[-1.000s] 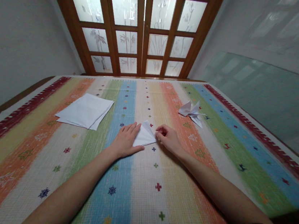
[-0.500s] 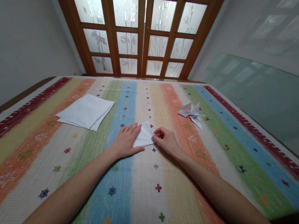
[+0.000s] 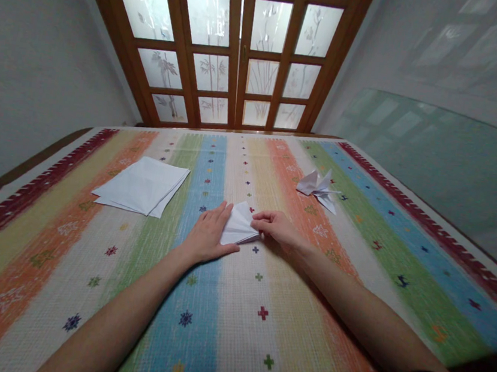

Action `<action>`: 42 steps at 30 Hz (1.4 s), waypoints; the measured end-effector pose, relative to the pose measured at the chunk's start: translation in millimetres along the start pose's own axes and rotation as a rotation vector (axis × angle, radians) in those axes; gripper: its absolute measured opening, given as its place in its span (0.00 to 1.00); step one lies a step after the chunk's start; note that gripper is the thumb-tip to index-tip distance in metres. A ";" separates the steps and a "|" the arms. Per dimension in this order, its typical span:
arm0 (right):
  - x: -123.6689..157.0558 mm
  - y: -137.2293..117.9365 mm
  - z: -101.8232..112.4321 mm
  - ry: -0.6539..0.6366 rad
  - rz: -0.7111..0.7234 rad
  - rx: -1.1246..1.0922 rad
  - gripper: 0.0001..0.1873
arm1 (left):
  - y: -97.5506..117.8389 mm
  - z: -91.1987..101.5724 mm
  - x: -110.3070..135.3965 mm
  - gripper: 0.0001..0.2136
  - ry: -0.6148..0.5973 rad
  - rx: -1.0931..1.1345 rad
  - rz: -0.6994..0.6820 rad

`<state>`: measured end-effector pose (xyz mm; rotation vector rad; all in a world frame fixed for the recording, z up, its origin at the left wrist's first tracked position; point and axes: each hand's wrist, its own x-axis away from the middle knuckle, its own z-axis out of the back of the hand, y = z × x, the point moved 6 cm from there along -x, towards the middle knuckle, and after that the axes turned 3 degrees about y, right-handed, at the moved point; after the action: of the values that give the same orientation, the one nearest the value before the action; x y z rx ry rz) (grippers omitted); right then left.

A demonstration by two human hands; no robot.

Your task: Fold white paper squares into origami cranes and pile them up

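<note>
The folded paper (image 3: 238, 223) lies on the tabletop (image 3: 237, 353) between both hands, one corner pointing away from the person, another toward the right hand (image 3: 278, 229). The left hand (image 3: 207, 234) rests palm down over its left side, fingers extended, thumb spread at the near edge; the right curls, thumb and forefinger pinched narrowly on the right corner.

Folded white paper (image 3: 238, 224) on a striped surface (image 3: 237, 335)

The left hand (image 3: 207, 232) lies flat on the paper's left part; the right hand (image 3: 278, 229) pinches its right corner. To the left is a paper stack (image 3: 140, 185), to the right a folded figure (image 3: 310, 183).
</note>
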<state>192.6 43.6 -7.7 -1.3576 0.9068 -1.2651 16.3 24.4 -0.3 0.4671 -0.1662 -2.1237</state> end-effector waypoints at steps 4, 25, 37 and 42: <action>2.1 -9.0 -2.3 -0.053 0.212 0.069 0.19 | -1.6 2.5 -0.2 0.50 0.031 0.077 -0.030; 33.3 -31.6 -5.3 0.011 0.896 0.450 0.11 | -2.3 8.5 -0.9 0.44 0.055 0.152 -0.028; 39.1 -33.2 -7.8 0.173 0.938 0.488 0.04 | -1.6 7.7 -0.8 0.44 0.038 0.135 -0.025; 38.2 -28.2 -9.5 0.252 0.903 0.573 0.01 | -2.4 7.7 -1.0 0.43 0.025 0.157 -0.017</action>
<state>186.3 10.4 27.0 -0.2536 1.0453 -0.8647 11.9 26.1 6.3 0.5886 -0.3173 -2.1292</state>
